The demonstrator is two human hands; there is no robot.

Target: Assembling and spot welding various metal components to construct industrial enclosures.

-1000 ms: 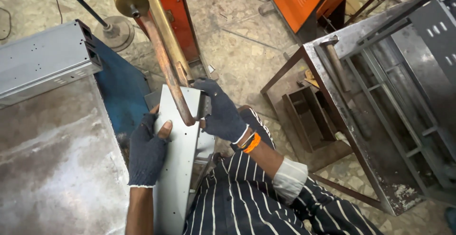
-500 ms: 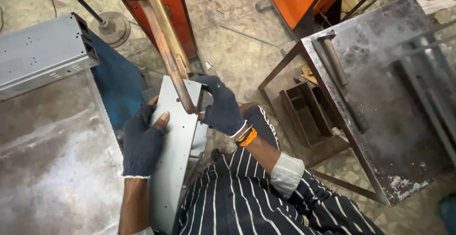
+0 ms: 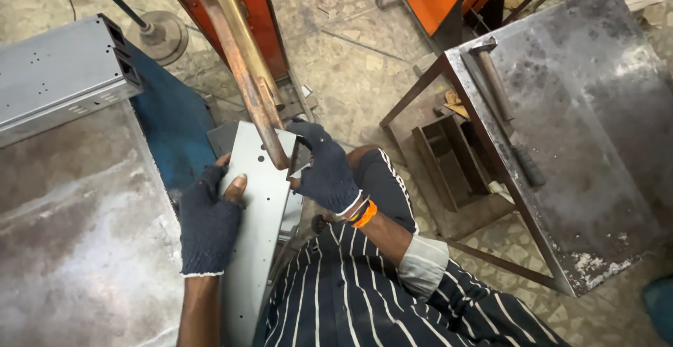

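Head view: grey metal panel (image 3: 261, 221) between both hands' gloved fingers (image 3: 228, 179).

Steel worktable (image 3: 77, 249) at left: worn, stained top, bearing a grey perforated sheet-metal housing (image 3: 59, 77) at its far end. Metal table (image 3: 596, 144) at right: corroded top, long dark-handled tool (image 3: 505, 105) lying along its left edge. Stone-tiled floor (image 3: 350, 52) beneath.

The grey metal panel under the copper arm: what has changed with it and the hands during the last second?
Little changed. The left hand shifted slightly down the grey metal panel, and the camera view drifted. The right hand still grips the panel's top edge beside the copper arm, whose tip stays pressed on the panel. Nothing was taken or released; the metal table is unmoved.
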